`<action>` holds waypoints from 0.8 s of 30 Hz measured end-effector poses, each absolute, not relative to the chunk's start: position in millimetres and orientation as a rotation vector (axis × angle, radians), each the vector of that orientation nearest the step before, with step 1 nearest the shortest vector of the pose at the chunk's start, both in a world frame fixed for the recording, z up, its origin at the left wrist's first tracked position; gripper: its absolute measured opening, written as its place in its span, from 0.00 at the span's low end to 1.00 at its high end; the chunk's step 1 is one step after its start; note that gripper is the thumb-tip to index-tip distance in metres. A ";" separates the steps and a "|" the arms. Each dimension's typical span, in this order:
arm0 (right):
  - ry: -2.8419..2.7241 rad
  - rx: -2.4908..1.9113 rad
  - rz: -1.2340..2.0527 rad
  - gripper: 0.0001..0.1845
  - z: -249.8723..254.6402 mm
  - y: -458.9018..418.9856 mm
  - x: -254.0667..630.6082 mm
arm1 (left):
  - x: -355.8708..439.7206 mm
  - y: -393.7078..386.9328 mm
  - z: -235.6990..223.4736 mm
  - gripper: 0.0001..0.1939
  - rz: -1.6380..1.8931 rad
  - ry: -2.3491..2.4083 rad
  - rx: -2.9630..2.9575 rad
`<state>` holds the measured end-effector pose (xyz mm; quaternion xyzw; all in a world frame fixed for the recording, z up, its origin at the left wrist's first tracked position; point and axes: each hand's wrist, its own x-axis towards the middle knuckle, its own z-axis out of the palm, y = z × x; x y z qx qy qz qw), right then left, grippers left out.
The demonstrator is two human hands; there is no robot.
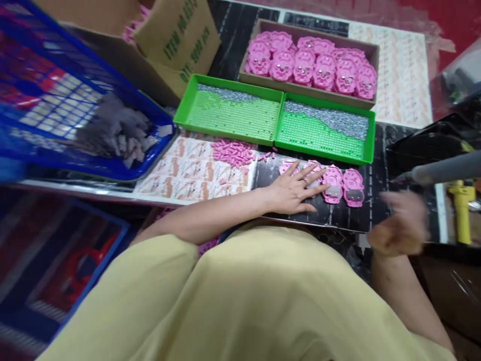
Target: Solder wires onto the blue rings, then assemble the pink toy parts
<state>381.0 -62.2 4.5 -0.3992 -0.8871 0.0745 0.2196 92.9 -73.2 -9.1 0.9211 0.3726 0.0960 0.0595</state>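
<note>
My left hand (pixel 291 194) lies palm down with its fingers spread over the left part of a row of pink plastic pieces. To its right, two more pink pieces, one with a grey plate (pixel 332 183) and another with a dark, shiny plate (pixel 353 186), lie uncovered. Motion blurs my right hand (pixel 404 220), which is raised at the table's right side; its fingers cannot be made out. Just above it points a grey, rod-shaped tool (pixel 449 168), and I cannot tell whether the hand touches it.
Two green trays (pixel 229 134) hold small silvery metal parts. Behind them a cardboard box (pixel 308 90) is filled with pink pieces. Small pink pegs (pixel 233 153) lie in a pile. At left stand a blue basket (pixel 112 173) with grey scraps and a large carton (pixel 180 45).
</note>
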 end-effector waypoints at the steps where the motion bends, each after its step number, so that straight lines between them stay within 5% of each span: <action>1: -2.489 -1.039 0.175 0.30 -2.2 -66.3 378.4 | 94.5 -74.4 -10.0 0.36 0.276 1.133 2.796; 15: -2.731 -0.908 0.021 0.34 -24.8 -114.4 293.7 | 15.1 -129.1 -14.7 0.25 0.369 0.983 2.896; 21: -2.657 -0.761 0.022 0.17 27.7 -91.8 274.5 | -1.1 -137.1 -4.2 0.24 0.373 0.955 2.857; 24: -2.620 -0.613 0.146 0.09 47.9 -57.7 244.1 | -22.5 -142.3 2.9 0.18 0.487 1.329 2.780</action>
